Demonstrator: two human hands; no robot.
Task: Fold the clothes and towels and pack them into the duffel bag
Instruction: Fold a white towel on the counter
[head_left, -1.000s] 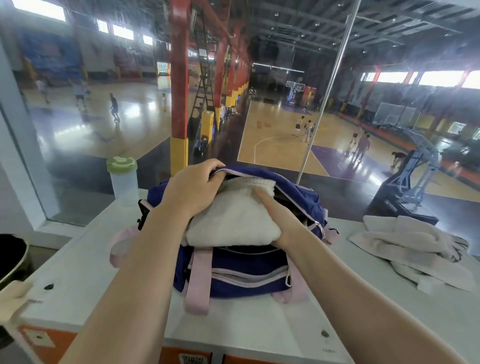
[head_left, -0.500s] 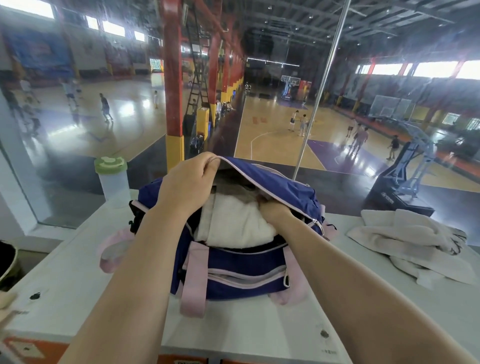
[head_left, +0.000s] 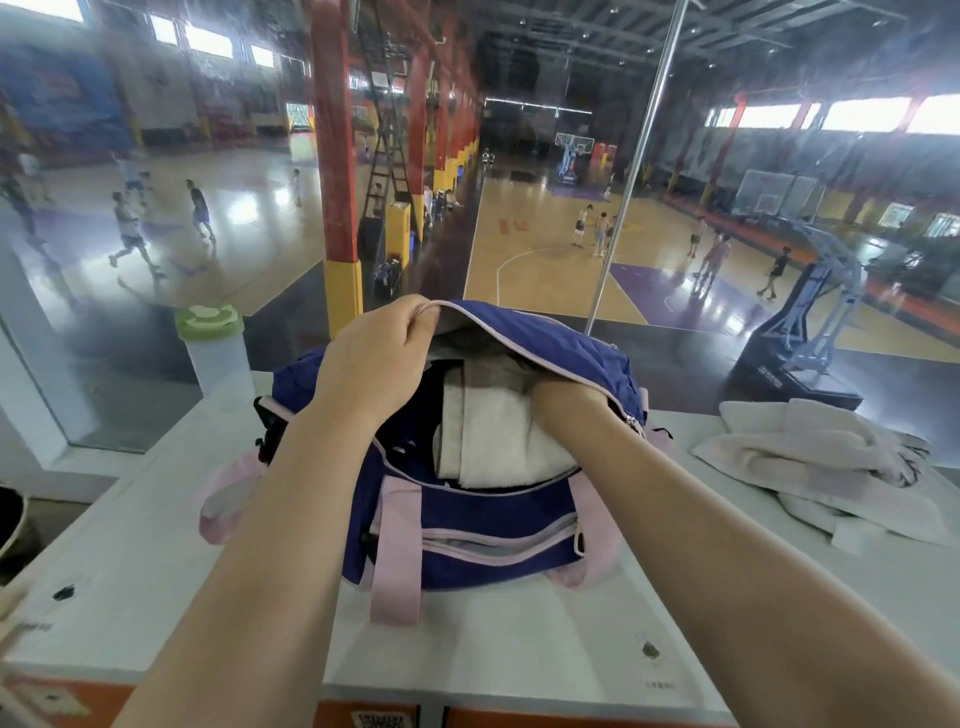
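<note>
A navy duffel bag (head_left: 483, 530) with pink straps stands on the white counter (head_left: 509, 644). My left hand (head_left: 374, 358) pinches the bag's top flap and holds it lifted. A folded white towel (head_left: 498, 441) lies inside the open bag. My right hand (head_left: 561, 397) reaches in over the towel, with its fingers hidden under the flap. A loose pale pink towel (head_left: 826, 467) lies crumpled on the counter to the right of the bag.
A clear bottle with a green lid (head_left: 215, 353) stands at the counter's back left, against a glass wall overlooking a basketball hall. A dark bin (head_left: 10, 519) sits beyond the counter's left edge.
The white towel has gone from sticking out of the opening to lying down inside the bag. My right hand has pushed deeper in with it. My left hand has raised the flap higher.
</note>
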